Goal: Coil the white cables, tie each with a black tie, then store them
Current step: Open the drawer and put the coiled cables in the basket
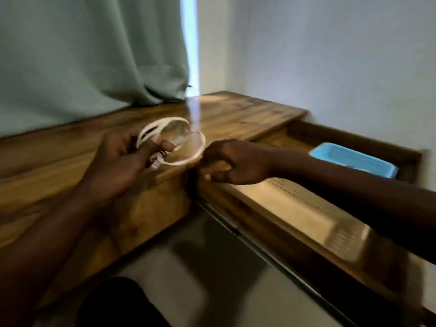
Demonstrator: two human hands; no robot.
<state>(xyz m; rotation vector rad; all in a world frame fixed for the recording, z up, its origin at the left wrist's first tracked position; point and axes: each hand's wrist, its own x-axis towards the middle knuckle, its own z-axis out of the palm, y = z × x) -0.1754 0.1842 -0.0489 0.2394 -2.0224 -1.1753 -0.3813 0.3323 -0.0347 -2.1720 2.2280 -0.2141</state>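
Left hand point(122, 161) pinches coiled white cable point(199, 149) over wooden counter point(236, 114); right hand point(236, 161) curled at open drawer point(354, 140), fingers' grip unclear.

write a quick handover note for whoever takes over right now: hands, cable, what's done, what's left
Left hand grips the coiled white cable above the wooden desk, with a black tie by its thumb.
Right hand is curled at the near corner of the open drawer; blur hides any grip.
Done: this cable is coiled. The drawer holds a beige basket and a blue basket.
Left: check the tie is fastened, then store the coil.
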